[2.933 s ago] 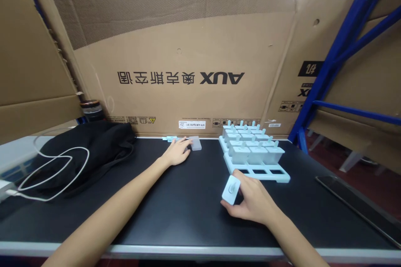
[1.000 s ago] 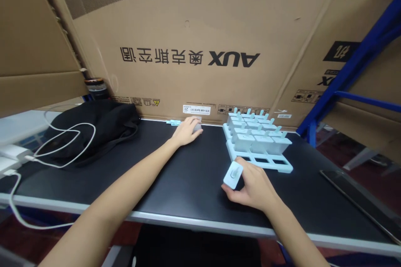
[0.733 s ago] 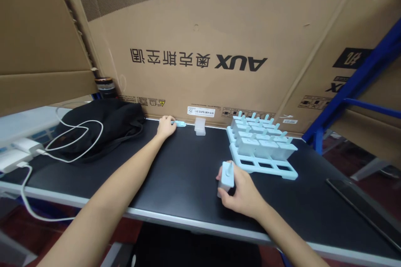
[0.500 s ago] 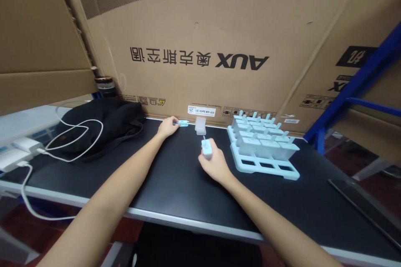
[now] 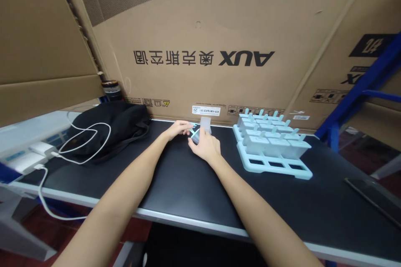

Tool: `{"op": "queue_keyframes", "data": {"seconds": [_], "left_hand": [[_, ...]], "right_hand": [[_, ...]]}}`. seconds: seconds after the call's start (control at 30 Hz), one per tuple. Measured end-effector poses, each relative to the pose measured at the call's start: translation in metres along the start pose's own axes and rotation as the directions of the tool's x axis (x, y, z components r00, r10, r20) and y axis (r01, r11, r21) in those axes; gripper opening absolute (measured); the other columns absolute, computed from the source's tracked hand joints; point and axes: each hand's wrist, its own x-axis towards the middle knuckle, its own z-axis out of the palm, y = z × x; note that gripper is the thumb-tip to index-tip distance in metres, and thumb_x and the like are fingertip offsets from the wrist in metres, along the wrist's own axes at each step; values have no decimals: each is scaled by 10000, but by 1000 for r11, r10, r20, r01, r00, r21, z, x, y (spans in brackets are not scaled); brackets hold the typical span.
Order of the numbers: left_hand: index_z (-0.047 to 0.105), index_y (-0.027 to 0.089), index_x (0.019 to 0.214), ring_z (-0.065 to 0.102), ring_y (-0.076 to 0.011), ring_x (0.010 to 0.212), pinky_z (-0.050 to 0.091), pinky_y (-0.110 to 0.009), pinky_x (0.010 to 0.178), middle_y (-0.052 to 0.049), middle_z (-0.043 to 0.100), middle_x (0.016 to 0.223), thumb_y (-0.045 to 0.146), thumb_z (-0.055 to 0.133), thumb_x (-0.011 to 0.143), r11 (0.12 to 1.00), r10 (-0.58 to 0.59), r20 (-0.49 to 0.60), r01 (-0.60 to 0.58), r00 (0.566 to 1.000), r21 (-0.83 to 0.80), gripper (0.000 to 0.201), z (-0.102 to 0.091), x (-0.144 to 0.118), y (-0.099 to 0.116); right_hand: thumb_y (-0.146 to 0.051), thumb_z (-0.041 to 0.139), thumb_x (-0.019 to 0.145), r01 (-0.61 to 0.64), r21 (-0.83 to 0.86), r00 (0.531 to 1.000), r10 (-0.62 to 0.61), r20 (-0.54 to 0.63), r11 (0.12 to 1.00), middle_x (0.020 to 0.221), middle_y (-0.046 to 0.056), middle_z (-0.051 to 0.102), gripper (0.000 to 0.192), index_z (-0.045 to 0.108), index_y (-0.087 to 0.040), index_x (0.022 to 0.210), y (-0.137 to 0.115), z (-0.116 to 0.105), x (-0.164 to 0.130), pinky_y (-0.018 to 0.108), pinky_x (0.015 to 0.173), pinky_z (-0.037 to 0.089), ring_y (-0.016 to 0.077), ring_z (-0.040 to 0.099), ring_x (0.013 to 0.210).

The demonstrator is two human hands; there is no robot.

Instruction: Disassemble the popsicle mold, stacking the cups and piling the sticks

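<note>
Carried from the near table edge, the ice-pop mould cup (image 5: 195, 137) now sits far back, gripped by the right hand (image 5: 204, 146). Left hand (image 5: 179, 128) pinches a pale blue stick (image 5: 191, 125) beside it. Farther right stands the mould tray (image 5: 274, 150); behind, a clear cup (image 5: 206, 123).

black table (image 5: 188, 183) bears mould tray (image 5: 275, 166), bag (image 5: 109, 127), cable (image 5: 90, 142).

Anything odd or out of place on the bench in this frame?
The tray has its front row of slots open while the rows behind hold moulds. One clear mould cup stands apart by the cardboard. The cardboard's print reads upside down.
</note>
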Motion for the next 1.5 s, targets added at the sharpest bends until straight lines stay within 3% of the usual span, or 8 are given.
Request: {"op": "queue_keyframes", "data": {"seconds": [0.17,0.37,0.57,0.73,0.93,1.1,1.37,1.5], "left_hand": [[622,136,686,458,-69,550,324,-217,532,-5,583,621,483,746,702,993,-64,56,69,996,-94,368,-7,-4,1],[639,142,780,445,-56,551,275,-199,497,-11,590,697,497,763,682,945,-74,-404,-66,912,-320,388,-22,1,-23],[678,158,1048,583,-141,674,413,-251,612,-74,704,835,521,628,801,997,-1,-384,28,923,65,442,-13,9,-28],[672,244,1056,591,-162,689,416,-268,671,-3,652,712,538,536,862,875,171,-445,73,879,479,377,0,-2,-19],[695,165,826,568,-135,636,426,-249,618,-21,653,695,556,642,776,941,106,-50,-84,993,327,397,15,-20,-4],[703,155,964,605,-135,690,455,-260,652,-68,712,870,437,717,734,990,20,143,-40,989,138,365,9,-17,-3],[711,196,1037,457,-86,575,348,-225,568,-2,654,768,447,651,799,913,97,159,-152,982,378,352,9,-13,-4],[743,245,1018,476,-106,639,348,-234,602,-11,676,864,527,622,809,858,114,175,-185,978,479,372,13,-15,2]], "right_hand": [[-650,318,900,10,-24,999,-9,43,1000,1112,134,644,580,441,-200,1245,4,-3,-1,374,747,469,282,659,921],[-685,313,891,15,-56,998,-12,63,998,1071,131,661,606,451,-206,1235,13,-5,-2,379,748,466,290,663,915],[-741,338,851,6,-84,999,-3,35,996,967,101,693,620,478,-243,1192,12,-4,-1,378,707,473,306,677,864],[-764,348,832,-20,-83,998,25,63,996,989,100,695,642,481,-266,1214,10,-5,0,381,729,471,301,677,886],[-776,375,815,-5,-65,998,9,63,998,993,93,694,654,476,-281,1231,11,-4,2,393,727,473,299,678,879],[-737,420,822,11,-56,998,-7,65,998,994,90,690,605,482,-273,1205,12,-4,0,387,722,469,300,675,883],[-702,429,834,48,96,988,-61,139,994,1115,115,661,614,459,-231,1226,29,-14,0,370,772,454,292,649,952],[-571,404,879,20,218,1000,-24,16,976,1193,131,597,536,436,-194,1260,47,-17,4,358,802,458,282,617,1016]]}}
